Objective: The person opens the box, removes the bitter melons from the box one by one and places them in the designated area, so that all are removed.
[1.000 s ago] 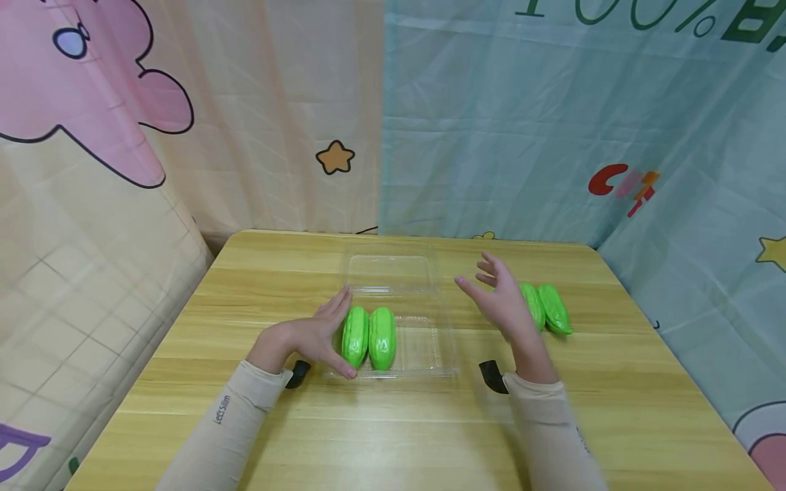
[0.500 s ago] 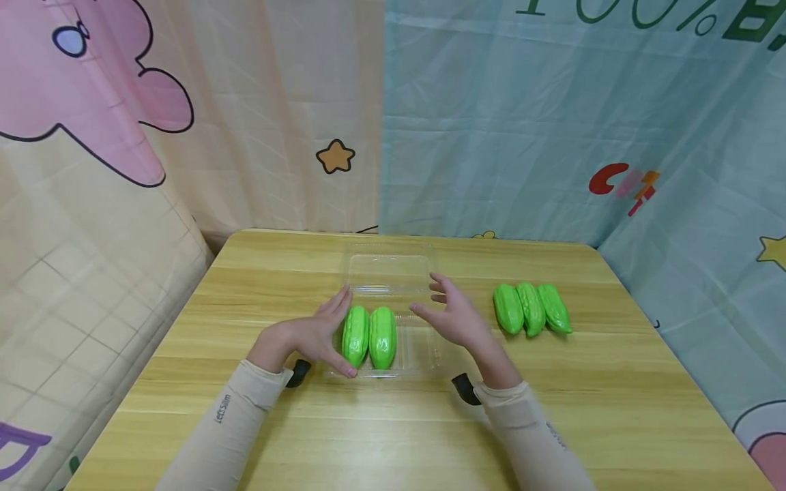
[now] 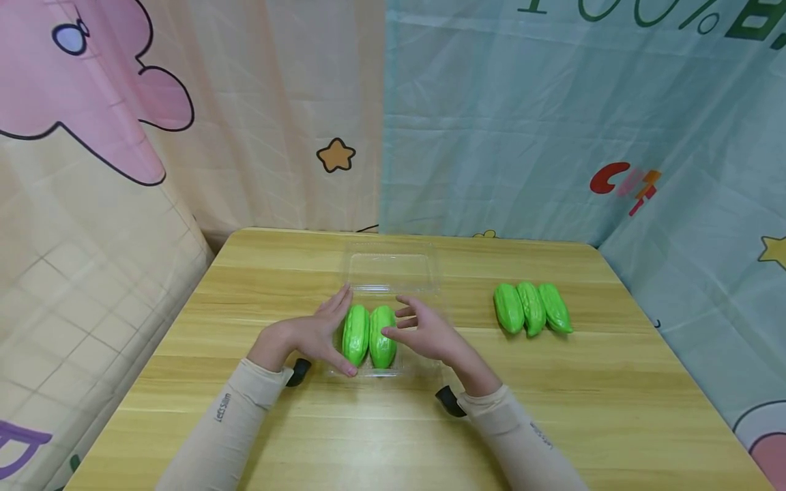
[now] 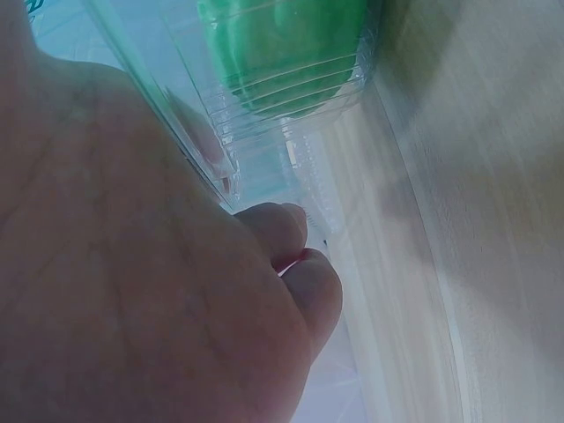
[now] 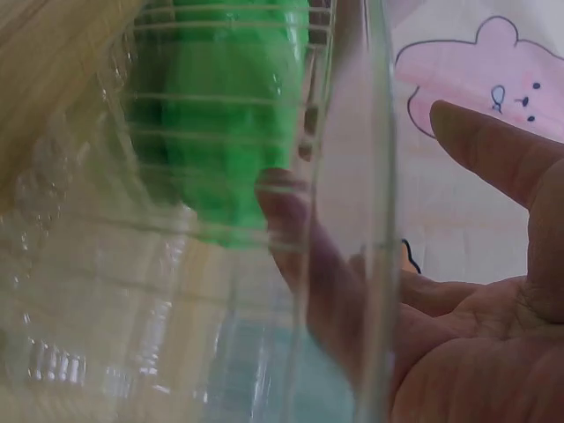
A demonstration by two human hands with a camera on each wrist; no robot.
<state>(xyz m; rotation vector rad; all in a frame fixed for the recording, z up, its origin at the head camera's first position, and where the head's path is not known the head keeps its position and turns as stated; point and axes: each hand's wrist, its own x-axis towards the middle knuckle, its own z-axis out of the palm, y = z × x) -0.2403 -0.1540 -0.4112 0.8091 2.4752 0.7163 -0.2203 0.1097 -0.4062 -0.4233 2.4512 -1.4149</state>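
A clear plastic clamshell box (image 3: 383, 373) lies with its lid (image 3: 393, 269) folded back, away from me. Two glossy green, ridged, gourd-shaped pieces (image 3: 355, 334) stand side by side in its left half. My left hand (image 3: 310, 337) spreads along the box's left side, thumb at the near corner and fingers towards the hinge. In the left wrist view, that hand (image 4: 132, 264) lies right against the clear rim. My right hand (image 3: 430, 334) hovers over the box's right half, fingers loosely spread with nothing in them, fingertips close to the right green piece (image 3: 382, 344).
Three more green gourd-shaped pieces (image 3: 532, 310) lie in a row on the wooden table (image 3: 614, 409), right of the box. Printed curtains (image 3: 491, 136) hang behind and beside the table.
My right hand has moved left from near the three green pieces to over the box, uncovering all three. My left hand and the two pieces in the box stay put.
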